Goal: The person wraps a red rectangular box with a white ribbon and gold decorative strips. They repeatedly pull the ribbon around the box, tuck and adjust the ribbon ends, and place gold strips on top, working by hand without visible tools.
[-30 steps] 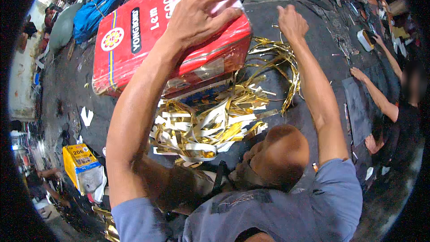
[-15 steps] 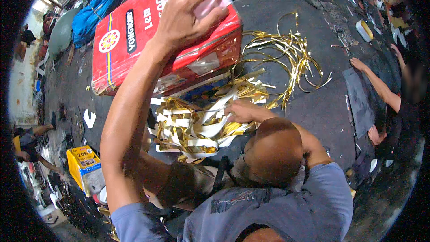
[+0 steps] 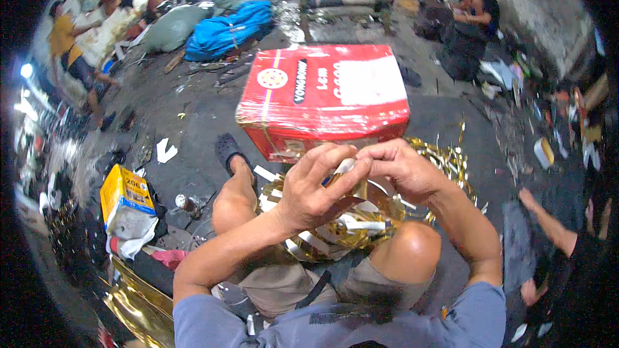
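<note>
My left hand and my right hand are raised close together above my lap. Both are closed on a gold-and-white strip, which hangs in a bend between them. The left fingers curl round one part, and the right thumb and fingers pinch near them. Below lies a tangled heap of gold-and-white strips, partly hidden by my hands and knee. Just beyond stands a red carton wrapped in clear film, apart from my hands. Curled gold strips lie to its right.
A yellow-and-blue box stands at the left, with shiny gold sheet nearer me. At the right, another person's arm reaches over a dark flat sheet. Blue wrapped cloth lies beyond; more people sit or stand farther back.
My left hand has left the red carton's top and my right hand has risen from the heap. Both now hold a strip together. The view has tilted up.
</note>
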